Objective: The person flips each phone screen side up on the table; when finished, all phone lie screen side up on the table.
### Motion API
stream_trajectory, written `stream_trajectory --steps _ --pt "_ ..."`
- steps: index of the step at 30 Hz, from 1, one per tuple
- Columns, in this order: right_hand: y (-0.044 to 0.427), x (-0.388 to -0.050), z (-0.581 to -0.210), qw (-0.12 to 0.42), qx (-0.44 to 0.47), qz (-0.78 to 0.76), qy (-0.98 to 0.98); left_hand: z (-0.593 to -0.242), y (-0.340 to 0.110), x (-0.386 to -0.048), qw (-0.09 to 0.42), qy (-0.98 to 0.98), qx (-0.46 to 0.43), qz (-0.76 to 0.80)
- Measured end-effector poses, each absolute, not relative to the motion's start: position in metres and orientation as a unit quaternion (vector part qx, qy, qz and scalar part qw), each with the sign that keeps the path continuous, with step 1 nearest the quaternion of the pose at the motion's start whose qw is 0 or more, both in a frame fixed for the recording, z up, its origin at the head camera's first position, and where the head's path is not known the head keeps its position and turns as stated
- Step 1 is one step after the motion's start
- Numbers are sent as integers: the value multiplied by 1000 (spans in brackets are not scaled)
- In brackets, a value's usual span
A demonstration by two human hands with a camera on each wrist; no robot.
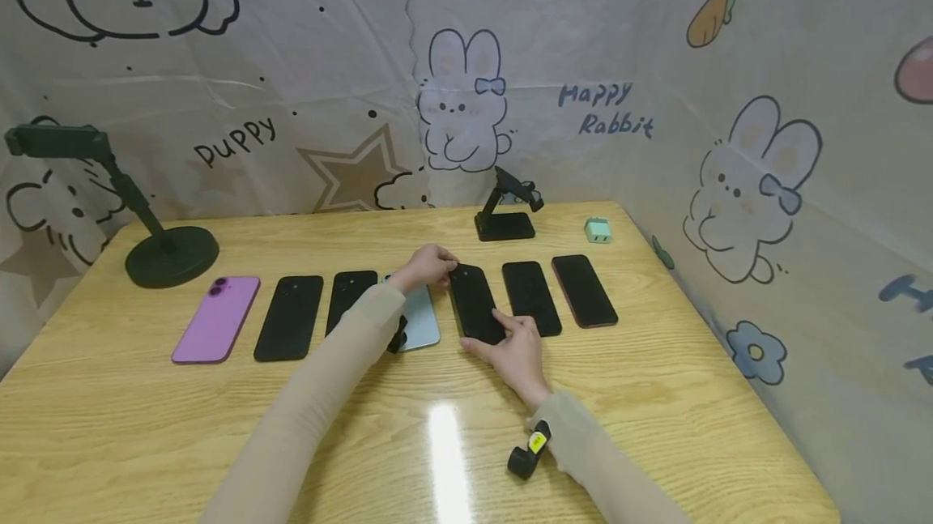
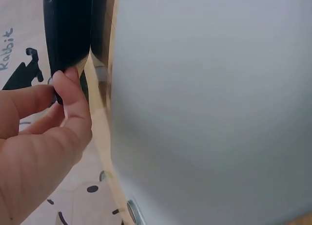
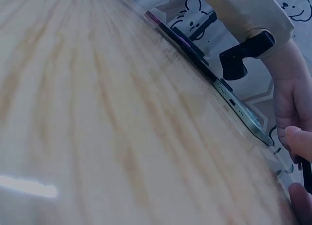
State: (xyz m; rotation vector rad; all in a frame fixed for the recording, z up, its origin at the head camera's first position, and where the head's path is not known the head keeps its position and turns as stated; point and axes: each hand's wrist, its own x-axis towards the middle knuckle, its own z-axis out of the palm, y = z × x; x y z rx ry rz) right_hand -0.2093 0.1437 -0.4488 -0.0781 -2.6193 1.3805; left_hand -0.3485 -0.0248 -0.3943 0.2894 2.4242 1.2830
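A black phone lies in the row on the table, between a light blue phone and another black phone. My left hand pinches its far left corner between thumb and fingers, as the left wrist view also shows. At the near end, my right hand holds the same phone with thumb and index finger spread across its lower corners. The pale back of the light blue phone fills much of the left wrist view. In the right wrist view the held phone is mostly cut off.
Left in the row lie a pink phone and two black ones; a dark phone with a reddish edge lies at the right end. Behind stand a green stand, a small black stand and a mint plug adapter.
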Motion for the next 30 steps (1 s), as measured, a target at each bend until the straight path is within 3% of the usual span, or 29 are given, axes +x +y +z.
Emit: stream_trajectory --steps 7,19,30 --pt "149 -207 -452 88 -19 522 -848 -395 -30 -353 237 816 87 520" --pt "150 -204 -453 108 -9 546 -831 -397 -30 -358 261 785 78 556" --pt "148 -205 -453 110 -24 569 -815 -399 -24 -360 316 762 88 558"
